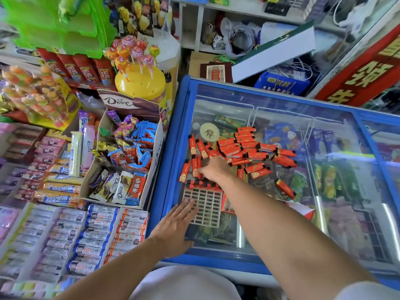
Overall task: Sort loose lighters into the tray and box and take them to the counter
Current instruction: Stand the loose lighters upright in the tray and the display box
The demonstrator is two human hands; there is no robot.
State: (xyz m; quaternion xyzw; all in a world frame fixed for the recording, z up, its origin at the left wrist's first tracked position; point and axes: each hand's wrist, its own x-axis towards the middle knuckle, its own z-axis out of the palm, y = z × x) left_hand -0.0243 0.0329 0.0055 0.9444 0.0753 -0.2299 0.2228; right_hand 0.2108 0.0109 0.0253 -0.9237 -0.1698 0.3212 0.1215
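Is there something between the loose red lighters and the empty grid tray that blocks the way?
Nothing visible blocks it. The red lighters lie loose on the glass freezer lid, right beside the far edge of the white grid tray. The right hand reaches among them; the left hand rests flat at the tray's near left corner.

I see shiny red plastic lighters (238, 148) lying on the smooth, see-through glass lid (281, 131) of the freezer. Its blue frame (173, 148) looks glossy. At 6 o'clock from the pile, the pale grid tray (205, 206) looks like dull plastic. At 9 o'clock, a cardboard box (155, 152) holds shiny sweet wrappers (129, 148).
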